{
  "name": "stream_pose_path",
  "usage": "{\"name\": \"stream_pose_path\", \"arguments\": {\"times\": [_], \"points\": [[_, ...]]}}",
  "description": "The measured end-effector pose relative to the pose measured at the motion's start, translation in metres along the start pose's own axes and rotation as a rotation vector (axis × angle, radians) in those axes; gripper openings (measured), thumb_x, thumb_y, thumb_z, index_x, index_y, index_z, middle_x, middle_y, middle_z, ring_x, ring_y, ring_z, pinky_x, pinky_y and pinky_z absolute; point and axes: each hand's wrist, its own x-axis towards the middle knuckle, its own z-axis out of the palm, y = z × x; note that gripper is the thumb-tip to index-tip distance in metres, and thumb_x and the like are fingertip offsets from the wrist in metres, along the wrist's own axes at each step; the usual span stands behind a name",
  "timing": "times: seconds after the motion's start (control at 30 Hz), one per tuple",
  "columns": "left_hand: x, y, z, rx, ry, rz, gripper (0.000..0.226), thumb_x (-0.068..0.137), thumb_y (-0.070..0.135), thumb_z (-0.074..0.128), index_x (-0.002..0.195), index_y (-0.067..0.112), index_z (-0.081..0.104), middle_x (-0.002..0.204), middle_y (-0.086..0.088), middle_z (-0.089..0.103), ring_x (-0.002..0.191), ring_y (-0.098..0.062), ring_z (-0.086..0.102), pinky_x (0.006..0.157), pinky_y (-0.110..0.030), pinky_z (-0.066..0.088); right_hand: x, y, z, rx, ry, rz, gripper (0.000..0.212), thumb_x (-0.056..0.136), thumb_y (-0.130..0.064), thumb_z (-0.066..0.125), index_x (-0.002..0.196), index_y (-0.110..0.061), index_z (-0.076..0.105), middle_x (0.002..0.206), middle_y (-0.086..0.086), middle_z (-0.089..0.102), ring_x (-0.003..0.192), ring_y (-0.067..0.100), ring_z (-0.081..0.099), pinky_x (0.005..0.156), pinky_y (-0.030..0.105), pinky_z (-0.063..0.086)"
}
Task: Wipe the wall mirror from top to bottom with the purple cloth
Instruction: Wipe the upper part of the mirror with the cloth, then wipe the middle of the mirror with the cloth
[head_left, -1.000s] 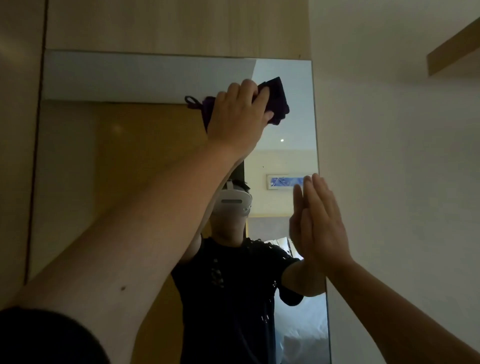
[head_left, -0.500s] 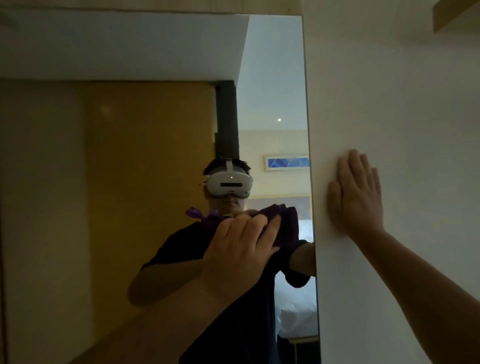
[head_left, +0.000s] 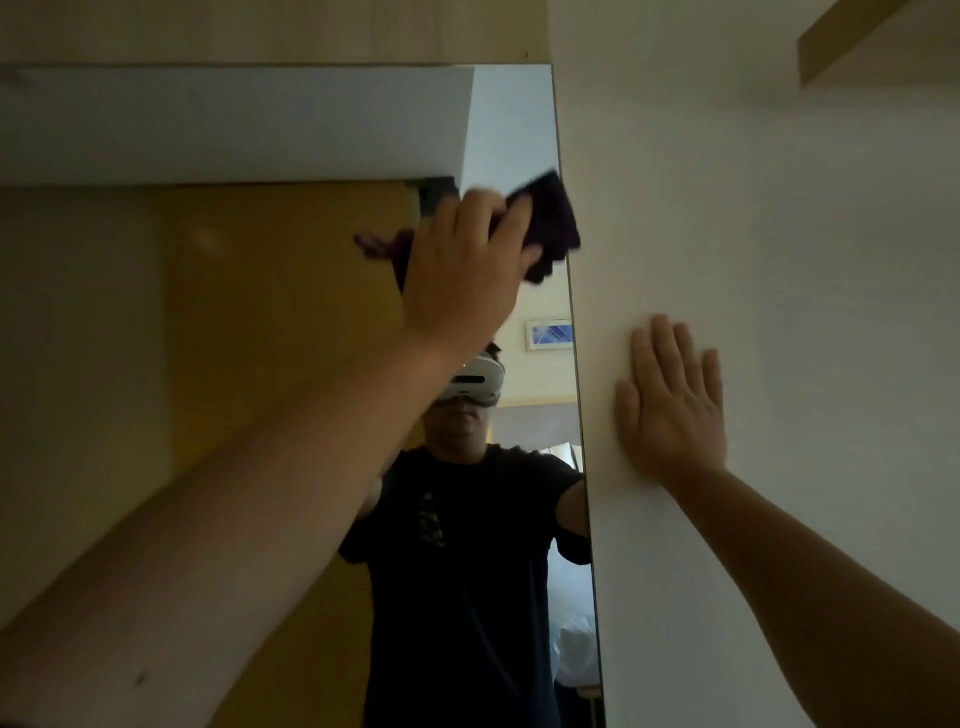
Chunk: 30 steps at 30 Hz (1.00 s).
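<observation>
The left hand is raised against the wall mirror, its fingers curled over the purple cloth and pressing it to the glass. The cloth sticks out past the fingertips toward the mirror's right edge, where its far corner just overlaps the white wall; a smaller purple tuft shows on the other side of the hand, though it is blurred and may be partly reflection. The hand with the cloth sits in the upper part of the mirror, a little below its top edge, with a wooden panel above that edge.

The right hand lies lower than the left hand and off to its right, flat on the white wall just beside the mirror's edge. Its fingers are straight, slightly spread and pointing up, holding nothing.

Below the left hand, the mirror shows the person's reflection: a white headset and a dark T-shirt. Between the 2 hands, in the reflection, hangs a small framed picture. A wooden beam crosses the wall high above the right hand.
</observation>
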Motion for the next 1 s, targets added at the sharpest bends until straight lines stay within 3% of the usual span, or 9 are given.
{"name": "stream_pose_path", "arguments": {"times": [0.1, 0.23, 0.37, 0.63, 0.83, 1.0], "points": [[0.026, 0.001, 0.019, 0.088, -0.071, 0.015, 0.041, 0.097, 0.037, 0.059, 0.127, 0.010, 0.063, 0.107, -0.011, 0.059, 0.093, -0.030, 0.057, 0.077, -0.042, 0.051, -0.001, 0.000, 0.001, 0.005, 0.012, -0.007, 0.062, 0.102, -0.046, 0.015, 0.156, -0.018, 0.007, 0.165, 0.005, 0.006, 0.151, 0.019, -0.004, 0.122, 0.040, -0.009], [-0.015, 0.021, 0.011, 0.068, -0.103, 0.123, 0.045, 0.100, 0.039, 0.054, 0.133, 0.009, 0.058, 0.109, -0.011, 0.057, 0.093, -0.028, 0.055, 0.078, -0.039, 0.047, -0.001, 0.003, 0.000, 0.030, 0.025, -0.030, 0.061, 0.102, -0.045, 0.019, 0.156, -0.015, 0.016, 0.165, 0.008, 0.011, 0.152, 0.023, 0.001, 0.122, 0.043, -0.004], [-0.096, 0.055, -0.012, -0.028, -0.208, 0.166, 0.046, 0.103, 0.038, 0.049, 0.137, 0.008, 0.054, 0.114, -0.011, 0.054, 0.099, -0.029, 0.053, 0.085, -0.041, 0.046, -0.001, 0.009, -0.003, 0.061, 0.030, -0.067, 0.059, 0.104, -0.043, 0.024, 0.155, -0.014, 0.020, 0.164, 0.009, 0.013, 0.151, 0.020, -0.001, 0.122, 0.043, -0.001], [-0.303, 0.128, -0.069, -0.144, -0.457, 0.417, 0.048, 0.094, 0.037, 0.068, 0.136, 0.018, 0.054, 0.109, 0.000, 0.051, 0.086, -0.019, 0.055, 0.078, -0.034, 0.040, -0.015, 0.005, -0.010, 0.088, -0.021, -0.028, 0.059, 0.103, -0.042, 0.021, 0.155, -0.013, 0.022, 0.164, 0.009, 0.015, 0.152, 0.026, 0.006, 0.122, 0.043, 0.001], [-0.291, 0.123, -0.079, -0.226, -0.409, 0.361, 0.036, 0.102, 0.039, 0.056, 0.130, 0.017, 0.060, 0.104, 0.000, 0.058, 0.083, -0.019, 0.055, 0.069, -0.033, 0.047, -0.035, -0.019, -0.030, 0.167, -0.106, 0.095, 0.060, 0.102, -0.041, 0.021, 0.155, -0.013, 0.022, 0.164, 0.010, 0.015, 0.152, 0.028, 0.008, 0.122, 0.044, 0.006], [-0.275, 0.070, -0.116, -0.243, -0.349, 0.170, 0.034, 0.098, 0.036, 0.062, 0.126, 0.015, 0.062, 0.104, -0.004, 0.060, 0.089, -0.023, 0.055, 0.080, -0.036, 0.045, -0.068, -0.069, -0.047, 0.236, -0.071, 0.135, 0.056, 0.105, -0.037, 0.022, 0.153, -0.008, 0.029, 0.163, 0.014, 0.019, 0.152, 0.029, 0.013, 0.122, 0.045, 0.009]]}}
